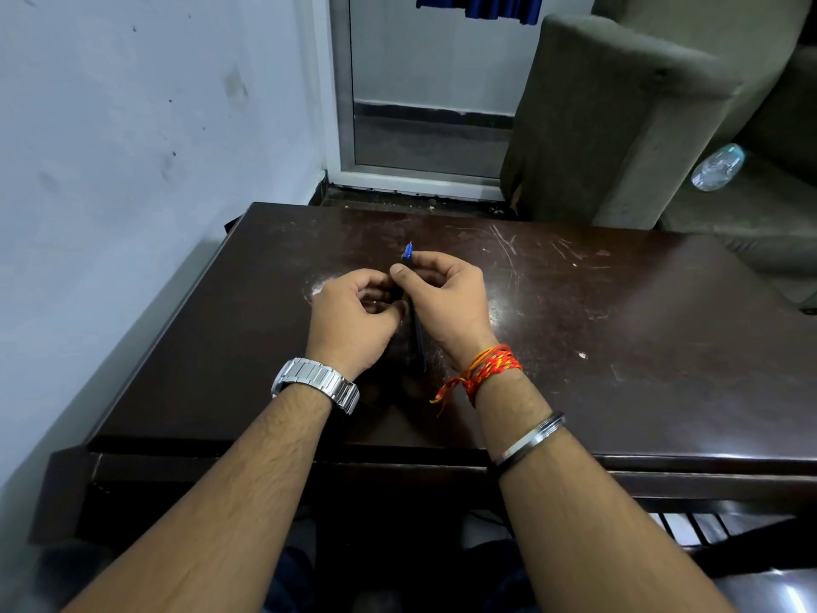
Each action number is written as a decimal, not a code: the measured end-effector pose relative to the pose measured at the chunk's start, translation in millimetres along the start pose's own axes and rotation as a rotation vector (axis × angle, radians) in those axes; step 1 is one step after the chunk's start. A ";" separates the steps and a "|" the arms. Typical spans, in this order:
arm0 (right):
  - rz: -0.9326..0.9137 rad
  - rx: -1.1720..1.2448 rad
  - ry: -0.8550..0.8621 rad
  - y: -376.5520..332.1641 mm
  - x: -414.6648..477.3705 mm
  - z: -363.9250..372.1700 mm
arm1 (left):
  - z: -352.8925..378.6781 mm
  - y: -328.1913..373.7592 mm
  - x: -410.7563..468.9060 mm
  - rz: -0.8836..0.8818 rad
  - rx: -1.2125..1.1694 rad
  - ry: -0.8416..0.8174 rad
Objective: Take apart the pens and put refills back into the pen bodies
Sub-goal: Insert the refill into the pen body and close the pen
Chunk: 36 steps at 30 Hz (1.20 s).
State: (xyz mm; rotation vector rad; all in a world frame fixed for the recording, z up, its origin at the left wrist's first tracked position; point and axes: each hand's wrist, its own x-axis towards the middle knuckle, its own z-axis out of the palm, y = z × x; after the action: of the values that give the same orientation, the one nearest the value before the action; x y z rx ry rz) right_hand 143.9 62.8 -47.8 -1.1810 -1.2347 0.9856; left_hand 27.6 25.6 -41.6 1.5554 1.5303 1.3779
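1. The right hand [446, 298] grips the pen [418, 338] with curled thumb and fingers, the blue tip pointing far.
2. The left hand [353, 320], fingers curled, sits just beside the pen; what it holds cannot be told.
3. The pen is above mid tabletop [619, 347].

This looks like a plain living room in a home or lodging, not a workshop. Under the left grip [353, 311] and the right grip [446, 294] lies a dark wooden desk [619, 347], scratched and worn. Beyond both grips stands a metal-framed glass door [424, 81], with blue cloth [482, 4] hanging behind its pane. Left of the left grip rises a pale painted wall [132, 126] with scuff marks. Right of and beyond the right grip sits a grey-green upholstered sofa [619, 104], a clear plastic bottle [718, 168] lying on its seat.
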 end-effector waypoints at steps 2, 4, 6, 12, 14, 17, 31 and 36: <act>-0.009 -0.010 0.009 1.0 0.1 0.0 | -0.4 0.2 -0.6 0.013 0.014 0.001; -0.009 0.001 0.018 1.2 0.1 -0.2 | -1.1 0.2 -0.8 0.020 0.019 0.000; 0.004 0.022 0.014 0.9 0.3 -0.1 | -0.9 -0.1 -0.4 0.013 0.012 -0.002; -0.001 -0.008 0.023 2.3 0.7 0.3 | -0.6 -0.6 -0.4 0.008 0.017 0.011; -0.011 0.001 0.037 1.9 0.3 0.5 | -1.1 -0.9 0.3 0.010 0.019 0.005; -0.006 0.054 0.002 1.9 1.0 0.2 | -0.5 -0.7 0.7 0.008 0.006 0.000; 0.012 0.011 0.049 4.2 1.8 -0.2 | 0.9 -3.5 1.0 0.025 0.015 0.003; 0.027 0.038 0.030 2.2 1.0 0.0 | 0.3 -4.5 1.6 0.021 0.012 -0.009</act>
State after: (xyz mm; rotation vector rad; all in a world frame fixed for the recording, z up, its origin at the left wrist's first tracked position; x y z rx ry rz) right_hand 144.1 64.1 -49.8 -1.1817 -1.1736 1.0038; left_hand 25.9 28.1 -45.4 1.5871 1.5231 1.3737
